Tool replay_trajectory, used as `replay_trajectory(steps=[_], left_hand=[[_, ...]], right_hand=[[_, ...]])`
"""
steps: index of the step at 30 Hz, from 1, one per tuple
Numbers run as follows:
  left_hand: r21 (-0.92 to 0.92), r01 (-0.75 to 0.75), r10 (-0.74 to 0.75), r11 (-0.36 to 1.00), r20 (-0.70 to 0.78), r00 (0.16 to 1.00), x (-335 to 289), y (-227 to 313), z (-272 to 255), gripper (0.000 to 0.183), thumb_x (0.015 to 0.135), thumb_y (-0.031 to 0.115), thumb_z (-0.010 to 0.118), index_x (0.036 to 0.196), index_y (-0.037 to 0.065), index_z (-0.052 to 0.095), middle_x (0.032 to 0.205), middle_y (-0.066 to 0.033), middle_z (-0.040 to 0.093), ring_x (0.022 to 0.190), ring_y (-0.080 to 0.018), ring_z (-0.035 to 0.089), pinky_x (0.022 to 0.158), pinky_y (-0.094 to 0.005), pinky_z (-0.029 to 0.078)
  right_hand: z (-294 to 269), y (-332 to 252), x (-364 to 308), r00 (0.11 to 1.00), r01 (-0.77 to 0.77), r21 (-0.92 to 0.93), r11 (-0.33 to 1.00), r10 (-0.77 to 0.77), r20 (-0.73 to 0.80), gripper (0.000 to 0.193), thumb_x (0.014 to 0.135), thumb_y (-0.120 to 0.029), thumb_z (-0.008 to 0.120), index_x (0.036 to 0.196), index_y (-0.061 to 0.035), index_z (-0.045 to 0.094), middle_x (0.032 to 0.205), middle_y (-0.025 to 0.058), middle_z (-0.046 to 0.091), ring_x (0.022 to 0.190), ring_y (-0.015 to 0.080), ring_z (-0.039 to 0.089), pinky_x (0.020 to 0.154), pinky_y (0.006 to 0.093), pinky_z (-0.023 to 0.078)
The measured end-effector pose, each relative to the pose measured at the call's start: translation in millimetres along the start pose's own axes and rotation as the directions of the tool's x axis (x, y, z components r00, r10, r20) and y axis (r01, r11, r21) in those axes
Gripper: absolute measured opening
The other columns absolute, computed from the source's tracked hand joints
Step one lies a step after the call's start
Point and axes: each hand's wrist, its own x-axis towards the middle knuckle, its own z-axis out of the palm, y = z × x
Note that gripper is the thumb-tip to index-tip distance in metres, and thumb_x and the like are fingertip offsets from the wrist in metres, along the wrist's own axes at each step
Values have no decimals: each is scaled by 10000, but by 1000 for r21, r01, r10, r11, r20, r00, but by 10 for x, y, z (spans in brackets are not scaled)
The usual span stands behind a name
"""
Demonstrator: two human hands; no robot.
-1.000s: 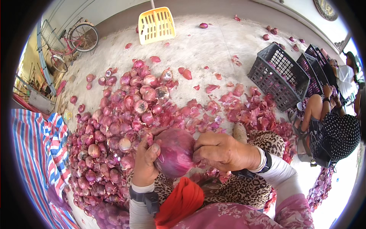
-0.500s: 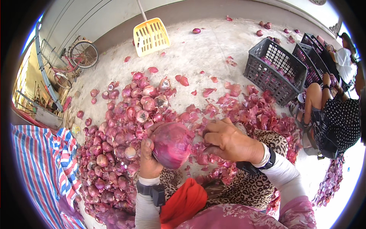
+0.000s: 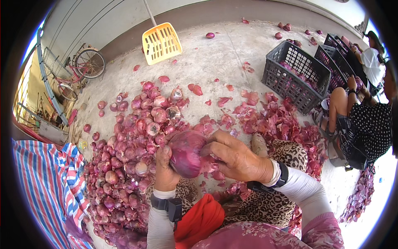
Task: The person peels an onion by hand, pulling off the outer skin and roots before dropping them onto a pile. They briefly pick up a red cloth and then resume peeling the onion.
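Note:
A large red onion [image 3: 185, 154] rests in my left hand [image 3: 166, 173], whose thumb and fingers wrap round its left side. My right hand [image 3: 240, 159] presses against the onion's right side with bent fingers. They pinch papery skin there, and a loose reddish flap shows just below them. Part of the fingertips is hidden by the onion and the hand itself. Close by on the left lies a big heap of red onions [image 3: 112, 176], several with pale cut or peeling ends. Loose onion skins [image 3: 277, 124] cover the floor to the right of my hands.
A yellow slotted scoop [image 3: 162, 43] on a long handle leans at the back wall. Black crates [image 3: 295, 74] stand at the right, one with onions inside, beside two seated people [image 3: 371, 128]. A striped sheet [image 3: 47, 182] lies at the left; a bicycle [image 3: 78, 68] stands behind.
My right hand has moved left from beside the onion onto its right side. The onion has turned slightly in my left hand. The whole view has shifted a little.

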Motion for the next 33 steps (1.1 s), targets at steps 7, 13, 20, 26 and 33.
replay_trajectory(steps=[7, 13, 20, 26, 33], left_hand=[[-95, -26, 22, 995, -45, 999, 5, -44, -34, 662, 884, 464, 609, 1285, -45, 475, 1241, -164, 575, 1129, -246, 579, 998, -393, 456], [-25, -27, 25, 999, -68, 997, 26, -96, -156, 535, 934, 422, 547, 1297, 34, 494, 1271, -129, 562, 1164, -261, 553, 1018, -423, 445], [330, -217, 266, 919, -112, 957, 26, -68, -87, 518, 944, 419, 527, 1236, -10, 528, 1174, -120, 596, 1080, -228, 588, 962, -369, 467], [593, -199, 409, 780, -241, 880, -14, -20, 34, 527, 905, 355, 592, 1233, -53, 527, 1166, -145, 572, 1069, -240, 552, 964, -355, 412], [781, -344, 608, 521, -56, 792, -24, 11, 51, 585, 836, 345, 659, 1243, -51, 514, 1175, -137, 556, 1094, -241, 524, 991, -361, 386]], right_hand=[[32, 59, 77, 996, 80, 78, 994, -77, -42, 293, 685, 23, 657, 945, -19, 531, 868, 150, 491, 799, 362, 538, 673, 428, 459], [83, 44, 73, 997, 67, 4, 998, -67, -47, 260, 664, 48, 615, 899, -2, 515, 862, 160, 498, 787, 371, 544, 656, 438, 462], [116, 46, 78, 999, 37, 90, 995, -38, 2, 286, 702, -10, 680, 936, -5, 515, 896, 170, 517, 830, 387, 563, 690, 449, 476], [111, -52, 54, 979, -199, 171, 965, 186, 89, 303, 757, -47, 722, 990, -23, 530, 894, 172, 586, 853, 367, 618, 716, 391, 507], [290, 65, 47, 924, -291, 617, 731, 383, -18, 227, 822, 73, 650, 980, -42, 534, 923, 0, 575, 880, 54, 539, 766, 242, 471]])
